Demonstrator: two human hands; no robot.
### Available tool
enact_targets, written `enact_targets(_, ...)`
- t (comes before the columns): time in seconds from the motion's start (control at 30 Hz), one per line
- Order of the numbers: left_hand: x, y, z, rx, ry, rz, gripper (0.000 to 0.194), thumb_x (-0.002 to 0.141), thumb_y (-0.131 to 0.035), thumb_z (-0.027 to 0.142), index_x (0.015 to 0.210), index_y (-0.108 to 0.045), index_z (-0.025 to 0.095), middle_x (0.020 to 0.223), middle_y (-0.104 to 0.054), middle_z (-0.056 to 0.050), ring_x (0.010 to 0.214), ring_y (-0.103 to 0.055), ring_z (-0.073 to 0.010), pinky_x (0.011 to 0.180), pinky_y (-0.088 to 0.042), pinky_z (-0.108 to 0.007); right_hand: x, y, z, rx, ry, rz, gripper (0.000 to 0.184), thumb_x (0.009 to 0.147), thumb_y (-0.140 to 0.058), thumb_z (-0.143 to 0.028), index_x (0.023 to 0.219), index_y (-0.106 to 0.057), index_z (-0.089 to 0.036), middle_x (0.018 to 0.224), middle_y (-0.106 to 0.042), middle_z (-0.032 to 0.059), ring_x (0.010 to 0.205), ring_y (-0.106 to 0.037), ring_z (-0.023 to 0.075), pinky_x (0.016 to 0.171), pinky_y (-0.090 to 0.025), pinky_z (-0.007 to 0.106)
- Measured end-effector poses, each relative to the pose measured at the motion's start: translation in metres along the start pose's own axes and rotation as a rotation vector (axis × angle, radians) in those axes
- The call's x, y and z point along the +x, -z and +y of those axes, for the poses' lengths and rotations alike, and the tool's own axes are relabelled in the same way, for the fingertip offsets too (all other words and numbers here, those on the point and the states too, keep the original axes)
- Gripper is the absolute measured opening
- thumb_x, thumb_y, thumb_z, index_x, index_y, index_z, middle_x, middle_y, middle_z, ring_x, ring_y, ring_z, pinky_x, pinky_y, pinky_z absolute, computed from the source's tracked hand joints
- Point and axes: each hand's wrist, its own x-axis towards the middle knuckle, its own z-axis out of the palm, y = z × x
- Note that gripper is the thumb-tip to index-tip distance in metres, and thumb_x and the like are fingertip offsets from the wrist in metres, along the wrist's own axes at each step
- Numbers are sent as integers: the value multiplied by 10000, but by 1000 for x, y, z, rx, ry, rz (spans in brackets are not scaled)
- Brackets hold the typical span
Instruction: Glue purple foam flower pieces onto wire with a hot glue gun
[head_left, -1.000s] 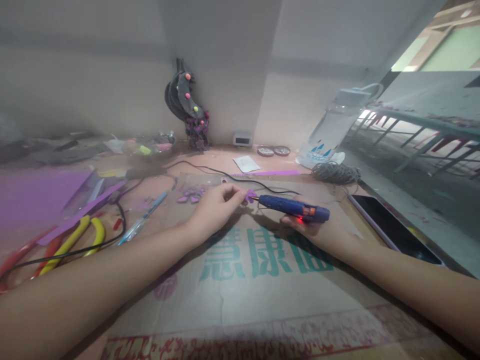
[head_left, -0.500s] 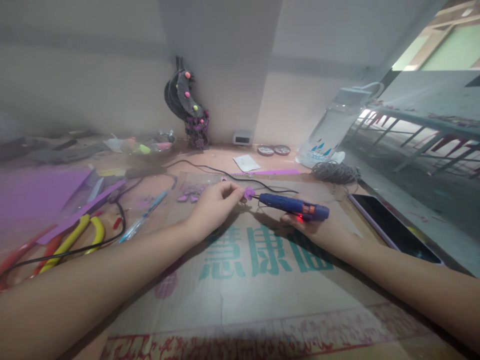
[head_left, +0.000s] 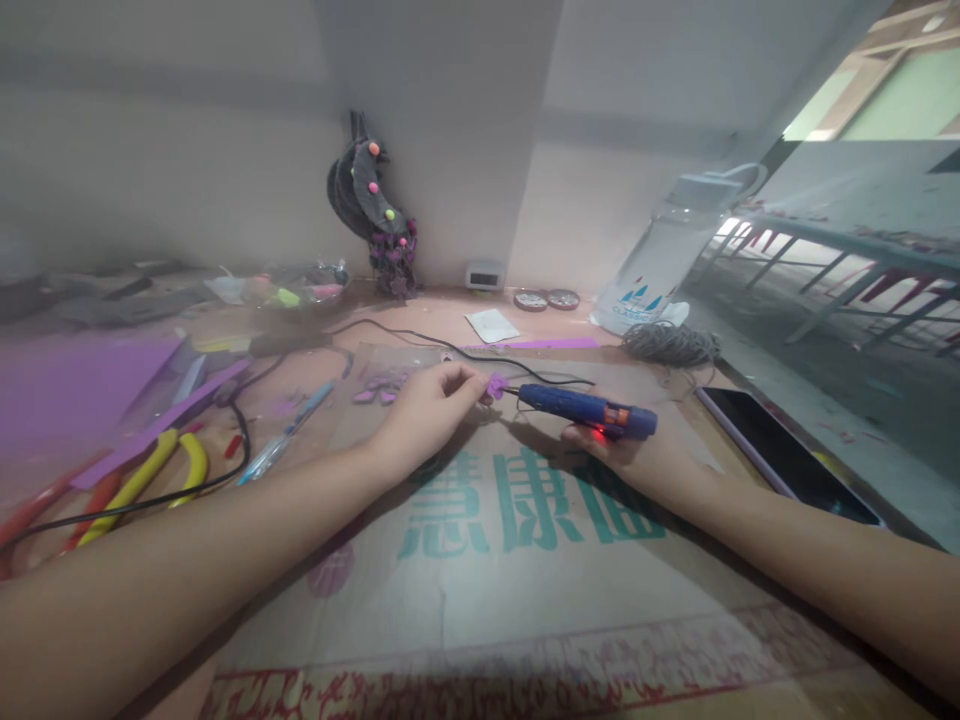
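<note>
My left hand (head_left: 439, 405) pinches a small purple flower-like piece (head_left: 496, 386) between thumb and fingertips, over the cardboard (head_left: 480, 610). My right hand (head_left: 637, 450) is closed around a blue hot glue gun (head_left: 574, 405) with an orange part and a glowing red light. Its thin metal nozzle points left and meets the purple piece, or nearly so; contact is hard to make out. Several loose purple petal-shaped pieces (head_left: 379, 388) lie on the cardboard just beyond my left wrist. A black cord (head_left: 420, 334) runs across the table towards my right hand.
Left are yellow-handled pliers (head_left: 135, 485), pens (head_left: 289, 435) and purple sheets (head_left: 82, 390). A grey crescent decoration (head_left: 367, 200) leans at the wall near a small display box (head_left: 485, 276). Right stand a water bottle (head_left: 660, 260), grey yarn (head_left: 671, 345) and a phone (head_left: 787, 455).
Almost nothing differs. The glue gun and the purple piece have shifted very slightly, and both hands keep their hold.
</note>
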Motion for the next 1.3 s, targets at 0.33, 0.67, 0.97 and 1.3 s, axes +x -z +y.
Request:
enact_targets(0.33,0,0,1,2,-5,-4,236,861,-545,348,752,-647,163,775,-689,-21,711,-612,-135,667,-453,-218,2,1,-1,33,-31,-12,215,734,-649,-357,644,-500,-234,550,-511,-11,493,-483,151,469,-418,290)
enact_targets(0.67,0,-1,-1,-13,16,-16,253,857,-542,379,770,-649,166,755,-681,-32,707,-631,-159,661,-492,-250,0,1,0,-5,-31,18,191,749,-645,-387,706,-582,-212,597,-584,-6,526,-530,148,497,-444,268)
enact_targets(0.97,1,0,-3,21,-8,-26,253,868,-530,373,779,-646,166,780,-681,-34,750,-645,-165,682,-484,-248,-2,-1,3,-9,-62,-7,194,778,-648,-362,875,-662,-194,650,-627,12,570,-572,175,548,-480,300)
enact_targets(1.3,1,-1,-3,-69,22,-41,243,858,-558,378,797,-648,161,772,-685,-29,695,-647,-144,642,-477,-230,0,2,0,46,-32,-12,171,753,-645,-388,728,-579,-233,620,-616,-1,560,-584,181,528,-480,297)
